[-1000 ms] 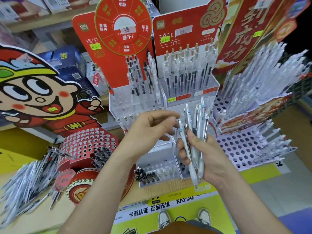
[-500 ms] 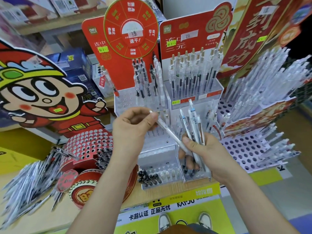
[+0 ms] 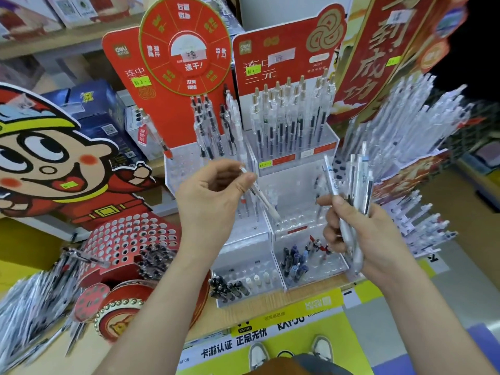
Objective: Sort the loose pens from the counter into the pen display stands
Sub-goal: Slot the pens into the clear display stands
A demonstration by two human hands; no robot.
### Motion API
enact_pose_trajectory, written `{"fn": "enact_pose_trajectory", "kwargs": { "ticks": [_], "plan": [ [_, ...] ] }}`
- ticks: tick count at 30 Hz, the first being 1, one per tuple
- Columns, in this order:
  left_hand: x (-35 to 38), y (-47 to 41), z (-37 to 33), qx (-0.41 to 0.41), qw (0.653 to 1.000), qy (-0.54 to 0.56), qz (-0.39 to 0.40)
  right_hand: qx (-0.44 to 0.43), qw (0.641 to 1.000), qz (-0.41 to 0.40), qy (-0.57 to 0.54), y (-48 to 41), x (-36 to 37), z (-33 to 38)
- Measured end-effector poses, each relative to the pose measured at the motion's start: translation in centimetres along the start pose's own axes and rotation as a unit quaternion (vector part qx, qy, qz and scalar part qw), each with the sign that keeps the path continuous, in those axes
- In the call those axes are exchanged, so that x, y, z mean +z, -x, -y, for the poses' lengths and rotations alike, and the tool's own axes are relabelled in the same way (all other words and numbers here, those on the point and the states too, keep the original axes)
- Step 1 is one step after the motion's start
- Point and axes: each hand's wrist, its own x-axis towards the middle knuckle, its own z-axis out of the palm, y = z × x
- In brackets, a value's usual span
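Note:
My left hand (image 3: pixel 213 196) pinches the top of a single white pen (image 3: pixel 263 198), which slants down to the right with its tip over the holes of the clear tiered display stand (image 3: pixel 303 226). To the right, my right hand (image 3: pixel 359 234) grips a bundle of several white and clear pens (image 3: pixel 354 185), held upright in front of that stand. Upper tiers of the stand hold rows of clear pens (image 3: pixel 292 123) below red header cards.
A red drum-shaped stand with holes (image 3: pixel 127 239) sits at the left, with a heap of loose pens (image 3: pixel 32 304) beside it on the counter. A white perforated stand full of pens (image 3: pixel 416 136) leans at the right. The counter's front edge (image 3: pixel 270 301) lies below my hands.
My left hand has drawn one white pen out of the bundle and carried it left and down toward the clear stand. My right hand with the bundle has shifted to the right.

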Motion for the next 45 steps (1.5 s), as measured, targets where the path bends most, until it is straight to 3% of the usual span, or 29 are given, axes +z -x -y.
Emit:
{"fn": "enact_pose_trajectory", "kwargs": {
  "ticks": [9,22,28,34,37,42,45],
  "plan": [
    [4.4,1.0,-1.0,-0.052,0.992,0.086,0.071,0.033,0.997,-0.024,-0.067,1.9,-3.2,-0.7],
    [11.3,2.6,-1.8,-0.094,0.979,0.106,0.145,0.009,0.997,0.055,-0.058,3.6,-8.0,-0.8],
    [14.0,3.8,-2.0,-0.132,0.966,0.096,0.200,0.009,1.000,-0.012,-0.020,4.0,-10.5,-0.9],
    [17.5,5.5,-1.8,-0.070,0.983,0.051,0.162,-0.021,0.984,-0.178,0.008,4.4,-15.8,-0.1],
    [19.7,6.2,-0.2,-0.041,0.980,-0.030,0.194,-0.051,0.973,-0.226,-0.001,4.8,-18.3,0.1],
    [23.5,7.9,2.9,0.061,0.946,-0.177,0.264,-0.025,0.974,-0.222,-0.024,5.2,-20.1,-0.4],
    [24.8,8.3,4.6,0.060,0.928,-0.205,0.305,-0.010,0.977,-0.210,-0.026,5.4,-20.7,-0.6]
  ]
}}
